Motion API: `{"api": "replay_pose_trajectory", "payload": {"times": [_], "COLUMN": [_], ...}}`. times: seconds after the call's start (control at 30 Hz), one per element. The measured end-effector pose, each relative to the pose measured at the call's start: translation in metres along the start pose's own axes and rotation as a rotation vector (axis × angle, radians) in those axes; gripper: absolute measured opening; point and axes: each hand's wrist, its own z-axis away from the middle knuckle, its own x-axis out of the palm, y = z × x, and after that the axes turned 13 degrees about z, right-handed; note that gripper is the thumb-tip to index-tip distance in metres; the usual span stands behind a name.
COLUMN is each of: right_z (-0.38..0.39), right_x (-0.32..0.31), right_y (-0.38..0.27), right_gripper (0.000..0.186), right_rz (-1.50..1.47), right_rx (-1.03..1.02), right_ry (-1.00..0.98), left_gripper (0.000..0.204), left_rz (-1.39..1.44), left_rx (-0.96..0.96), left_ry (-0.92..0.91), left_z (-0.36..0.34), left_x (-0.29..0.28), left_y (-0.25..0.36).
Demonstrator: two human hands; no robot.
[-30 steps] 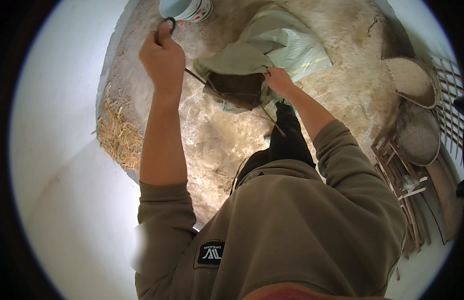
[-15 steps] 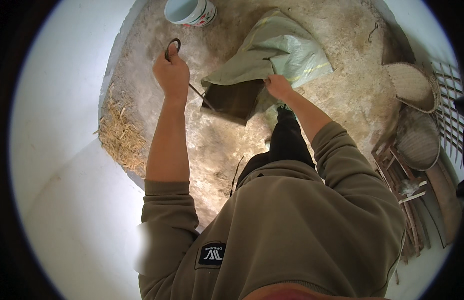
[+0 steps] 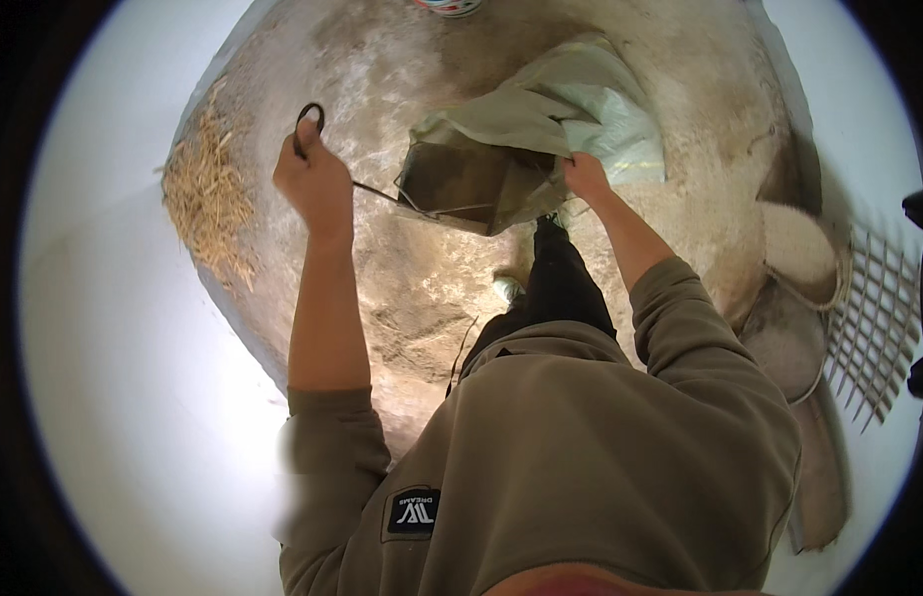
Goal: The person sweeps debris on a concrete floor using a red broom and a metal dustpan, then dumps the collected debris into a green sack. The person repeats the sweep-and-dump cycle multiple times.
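My left hand is closed round a thin dark metal rod, its black looped end sticking up past the thumb. The rod slants down to the near left edge of a dark, box-shaped container. That container lies with its open side toward me, partly inside the mouth of a pale green woven sack. With fingers pinched, my right hand grips the right side of the sack's mouth. Whether rod and container are joined is unclear. The container's far end is hidden under the sack.
Straw is heaped by the wall on the left. A patterned bucket is cut off at the top edge. On the right lean woven baskets and a lattice rack. My shoe stands near the container.
My left hand has moved left and lower with the rod. The container has tilted, showing more of its inside, while my right hand has shifted right with the sack's edge. The view has shifted too.
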Motion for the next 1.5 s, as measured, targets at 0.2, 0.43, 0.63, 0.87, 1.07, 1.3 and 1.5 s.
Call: {"api": "replay_pose_trajectory", "payload": {"times": [0.2, 0.43, 0.63, 0.87, 1.07, 1.3, 1.5], "right_z": [-0.017, 0.036, 0.139, 0.356, 0.63, 0.848, 0.957], "right_x": [0.007, 0.007, 0.077, 0.201, 0.282, 0.34, 0.488], "right_y": [0.008, 0.013, -0.013, -0.051, -0.086, -0.092, -0.1], "right_gripper": [0.051, 0.063, 0.067, 0.05, 0.041, 0.047, 0.075], "right_rz": [0.046, -0.28, 0.042, 0.515, 0.292, 0.275, -0.056], "right_rx": [0.039, 0.252, 0.132, -0.899, -1.048, -1.445, -1.392], "right_ry": [-0.137, -0.315, 0.143, 0.008, -0.978, -1.413, -1.286], "left_gripper": [0.046, 0.054, 0.049, 0.04, 0.038, 0.037, 0.031], "left_rz": [0.52, 0.808, 0.95, 0.795, 0.391, 0.066, -0.008], "left_rx": [-0.366, -0.482, -0.469, -0.548, -0.821, -0.821, -0.949], "left_ry": [0.295, 0.825, 1.09, 1.401, 1.481, 1.357, 1.155], "left_z": [0.066, 0.259, 0.482, 0.744, 0.913, 1.01, 1.054], "left_x": [-0.136, -0.294, -0.399, -0.412, -0.434, -0.477, -0.51], "left_y": [-0.038, -0.055, -0.088, -0.144, -0.221, -0.301, -0.427]}}
